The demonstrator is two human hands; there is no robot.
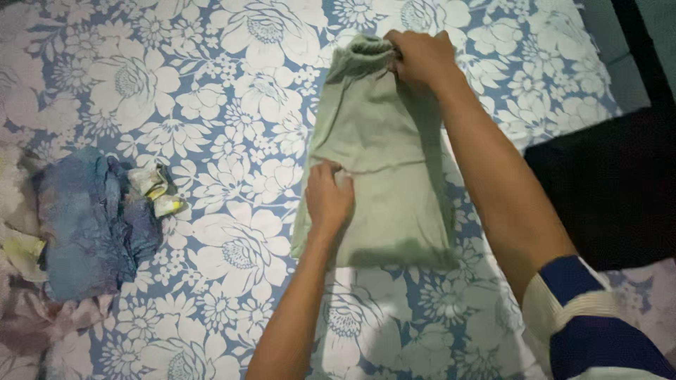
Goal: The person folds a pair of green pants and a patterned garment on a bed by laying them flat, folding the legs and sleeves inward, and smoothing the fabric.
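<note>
Two hands: on green garment (384,141), frame centre
Left hand (327,199): pinching mid-fold
Right hand (420,56): gripping bunched top edge
Progress: partly folded, top unfinished

The green garment (384,141) is soft, matt cloth, lightly creased. It lies on the smooth, matt floral bedsheet (225,84). Left of the garment, the blue cloth (84,218) looks crumpled and faded.

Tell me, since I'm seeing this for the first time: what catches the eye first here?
A pale green garment lies mid-frame on the blue and white floral bedsheet. The right hand grips its gathered far end while the left hand pinches its middle. At the left edge sits a heap of crumpled blue clothes.
</note>
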